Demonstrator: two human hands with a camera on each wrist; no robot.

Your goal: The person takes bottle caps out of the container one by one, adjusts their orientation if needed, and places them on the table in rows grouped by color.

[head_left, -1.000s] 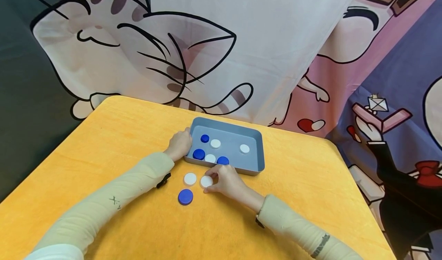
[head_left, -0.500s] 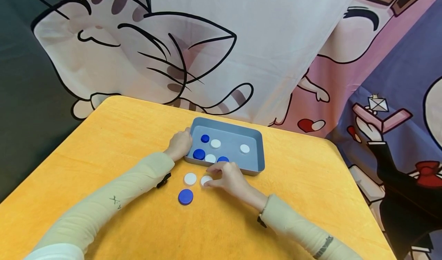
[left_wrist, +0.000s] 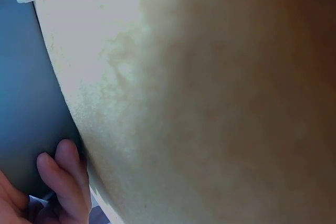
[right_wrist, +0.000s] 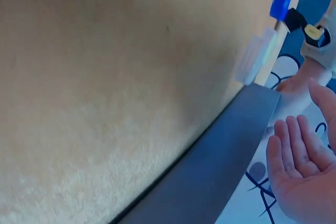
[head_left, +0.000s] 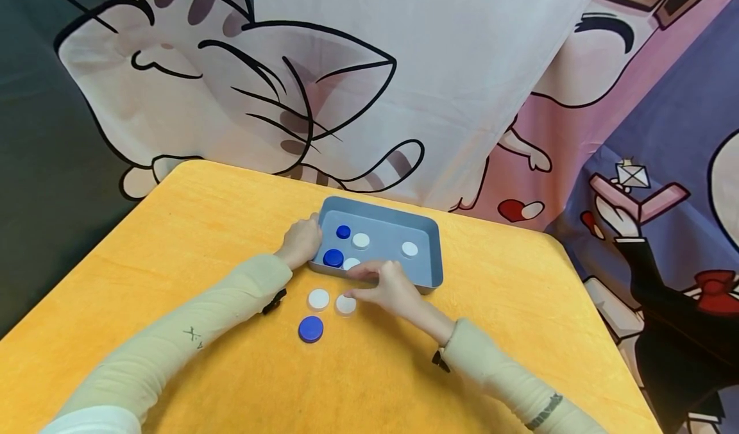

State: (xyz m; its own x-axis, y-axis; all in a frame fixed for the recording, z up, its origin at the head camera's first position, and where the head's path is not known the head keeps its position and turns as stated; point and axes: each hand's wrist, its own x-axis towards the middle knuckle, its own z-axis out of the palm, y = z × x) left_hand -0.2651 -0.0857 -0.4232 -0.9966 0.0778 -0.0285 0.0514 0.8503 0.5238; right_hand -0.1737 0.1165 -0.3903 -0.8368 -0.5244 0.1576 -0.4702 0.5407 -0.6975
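My left hand grips the left end of a shallow grey-blue tray; its curled fingers show against the tray wall in the left wrist view. My right hand hovers at the tray's front edge, thumb and index finger spread apart, nothing between them. In the right wrist view its fingers are extended. Just below the thumb tip, a white cap lies on the table. Beside it are another white cap and a blue cap.
Inside the tray lie several caps: a small blue cap, a larger blue cap, and white caps, including one white cap near the right end. A yellow cloth covers the table. Behind it hangs a printed curtain.
My right hand has drawn up and right from the white cap, its thumb and index finger parting. It now hides the tray's front blue cap. The left hand stays at the tray.
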